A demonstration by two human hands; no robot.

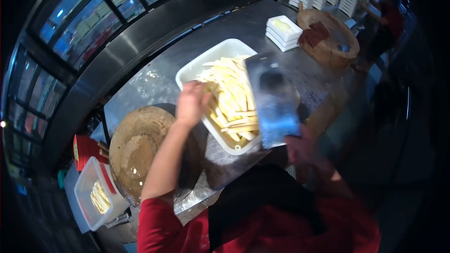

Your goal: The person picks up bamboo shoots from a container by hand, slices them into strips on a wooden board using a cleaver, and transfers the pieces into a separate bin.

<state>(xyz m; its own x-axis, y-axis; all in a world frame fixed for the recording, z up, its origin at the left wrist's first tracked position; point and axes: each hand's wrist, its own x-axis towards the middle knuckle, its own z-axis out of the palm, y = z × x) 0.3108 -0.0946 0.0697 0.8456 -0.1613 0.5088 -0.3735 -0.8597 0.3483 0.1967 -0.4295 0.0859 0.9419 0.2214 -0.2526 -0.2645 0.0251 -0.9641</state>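
My right hand [307,152] is wrapped round the handle of a broad cleaver [276,112]. Its wide blade, smeared by motion, points away from me and overlaps the right side of a white tub [186,71]. Long pale-yellow cut strips [229,89] fill much of the tub, some lying in liquid near the front. At the tub's left rim is my left hand [190,103], thumb apart from the other fingers, beside the strips. Below my left forearm sits a thick round wooden chopping block [136,145], wet, with small pale bits on it.
Left of the block stand a clear container [86,192] with more strips and a red box [84,150]. Stacked white dishes [283,33] are at the back right. Another wooden block [344,35] holds dark red pieces [316,34]. A person [391,16] in red works beyond.
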